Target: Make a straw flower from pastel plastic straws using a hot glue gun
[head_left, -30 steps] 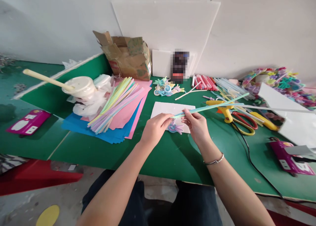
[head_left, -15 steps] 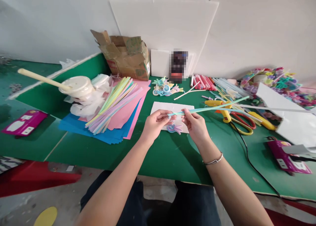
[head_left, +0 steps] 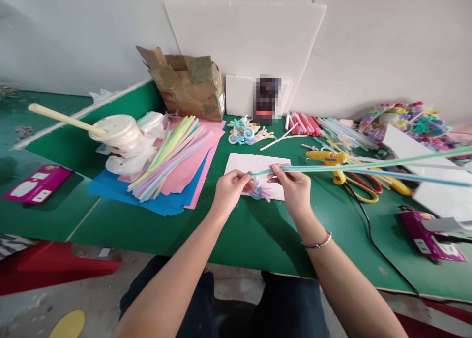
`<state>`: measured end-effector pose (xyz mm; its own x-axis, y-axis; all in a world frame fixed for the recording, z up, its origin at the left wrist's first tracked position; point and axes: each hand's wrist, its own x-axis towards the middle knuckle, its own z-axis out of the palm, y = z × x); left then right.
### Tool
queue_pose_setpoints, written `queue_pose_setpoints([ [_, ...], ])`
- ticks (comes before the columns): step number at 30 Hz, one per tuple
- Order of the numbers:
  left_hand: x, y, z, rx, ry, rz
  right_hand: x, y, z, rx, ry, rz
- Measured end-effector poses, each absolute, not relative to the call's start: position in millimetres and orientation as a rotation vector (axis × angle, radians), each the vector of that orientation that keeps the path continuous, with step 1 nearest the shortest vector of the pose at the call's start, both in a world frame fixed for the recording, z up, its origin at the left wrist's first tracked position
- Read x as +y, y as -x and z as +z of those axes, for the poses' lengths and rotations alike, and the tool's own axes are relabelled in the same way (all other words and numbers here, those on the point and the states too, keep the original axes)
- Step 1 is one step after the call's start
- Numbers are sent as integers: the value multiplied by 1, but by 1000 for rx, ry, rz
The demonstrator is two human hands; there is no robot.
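Long green and blue pipe cleaners (head_left: 313, 169) stretch between my hands and out to the right, their loose ends spreading apart. My left hand (head_left: 234, 188) pinches their left ends between thumb and fingers. My right hand (head_left: 293, 183) grips the same strands a short way along, also closed. Beneath both hands lies a white card (head_left: 236, 163) on the green table. On the card's near part rests a small curled pipe cleaner piece (head_left: 261, 193) in blue and lilac, partly covered by my left fingertips.
To the left, a bundle of pastel pipe cleaners (head_left: 173, 156) lies on coloured sheets (head_left: 138, 193), beside a lidded cup (head_left: 116, 131). A yellow glue gun (head_left: 334, 163) with a cord and scissors (head_left: 365, 188) sit right. Finished curled pieces (head_left: 243, 131) and a cardboard box (head_left: 191, 89) stand behind.
The pipe cleaners now reach much farther right, with their ends more spread. My left hand has shifted slightly lower, and both hands are still pinching the strands.
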<state>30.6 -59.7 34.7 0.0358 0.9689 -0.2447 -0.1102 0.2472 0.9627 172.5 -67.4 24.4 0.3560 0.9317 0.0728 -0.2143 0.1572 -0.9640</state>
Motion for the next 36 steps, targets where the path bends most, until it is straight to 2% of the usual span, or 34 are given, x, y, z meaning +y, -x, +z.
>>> queue_pose_setpoints([
  [7,-54,-24,40,1108,-426,796,-68,-173,26,-909,1107,958],
  [11,-52,-21,40,977,-267,758,-67,-174,25,-884,1121,965],
  [20,-57,-25,35,1060,-979,986,-64,-176,26,-775,1202,1019],
  [30,-56,-22,33,1125,-1132,1116,-63,-177,25,-717,1203,1082],
  [36,-60,-27,35,1037,-1117,978,-65,-176,23,-866,1171,1131],
])
